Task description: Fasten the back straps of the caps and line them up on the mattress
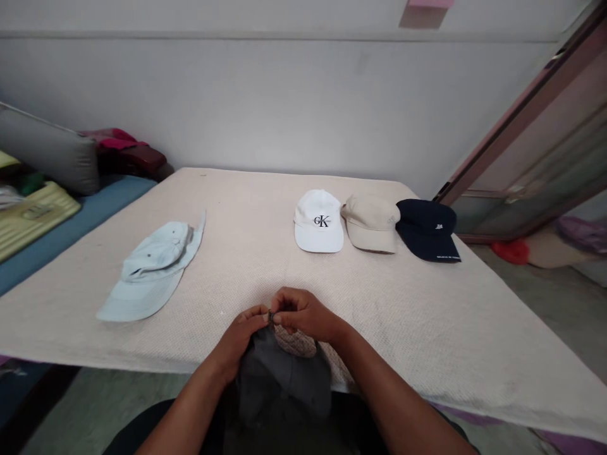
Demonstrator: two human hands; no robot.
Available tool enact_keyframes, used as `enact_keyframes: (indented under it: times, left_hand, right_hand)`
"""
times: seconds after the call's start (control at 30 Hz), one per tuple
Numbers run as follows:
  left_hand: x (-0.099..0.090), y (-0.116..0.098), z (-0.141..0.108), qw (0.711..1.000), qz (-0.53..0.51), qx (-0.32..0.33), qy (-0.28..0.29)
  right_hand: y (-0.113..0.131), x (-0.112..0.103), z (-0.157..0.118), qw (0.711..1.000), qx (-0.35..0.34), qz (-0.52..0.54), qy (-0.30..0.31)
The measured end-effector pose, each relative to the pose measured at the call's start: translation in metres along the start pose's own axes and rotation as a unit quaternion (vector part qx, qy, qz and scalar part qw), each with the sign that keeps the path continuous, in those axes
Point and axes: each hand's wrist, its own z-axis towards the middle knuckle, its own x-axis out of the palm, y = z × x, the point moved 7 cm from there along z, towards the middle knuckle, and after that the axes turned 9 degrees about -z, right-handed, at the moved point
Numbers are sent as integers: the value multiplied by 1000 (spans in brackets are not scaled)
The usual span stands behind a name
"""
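A dark grey cap (284, 373) is held at the table's near edge, its back opening turned up and away from me. My left hand (241, 335) pinches the strap end at the left of that opening. Fingers of my right hand (306, 313) are closed on the strap at the same spot, close to a small buckle. Fingertips hide most of the strap. Farther left lies a pale blue cap (152, 268) on its side, its strap end sticking up. Across the table a white cap (318, 221) with black letters, a beige cap (372, 221) and a navy cap (427, 227) sit in a row.
A cream cloth (246, 208) covers the table, which meets a pale wall (265, 107). On the left are a grey cushion (52, 148), a yellow mat (38, 215) and dark red items. A pinkish door frame (512, 114) stands on the right.
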Motion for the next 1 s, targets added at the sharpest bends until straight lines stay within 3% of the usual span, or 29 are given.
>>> enact_keyframes:
  times: [0.23, 0.4, 0.73, 0.87, 1.0]
  left_hand:
    - [1, 1, -2, 1000, -1, -11, -8]
    - [6, -1, -1, 1000, -3, -3, 11]
    - [7, -5, -4, 1000, -14, 16, 22]
    - [9, -2, -4, 1000, -15, -1, 20]
    - [14, 0, -3, 999, -24, -14, 32]
  right_hand:
    - [9, -10, -2, 992, -11, -120, -40]
    - [11, -18, -3, 988, -32, -129, -83]
    - [11, -15, -6, 991, -39, 86, -90]
    - [10, -10, -7, 989, -34, 127, -73]
    - [7, -13, -5, 979, -32, 174, -98]
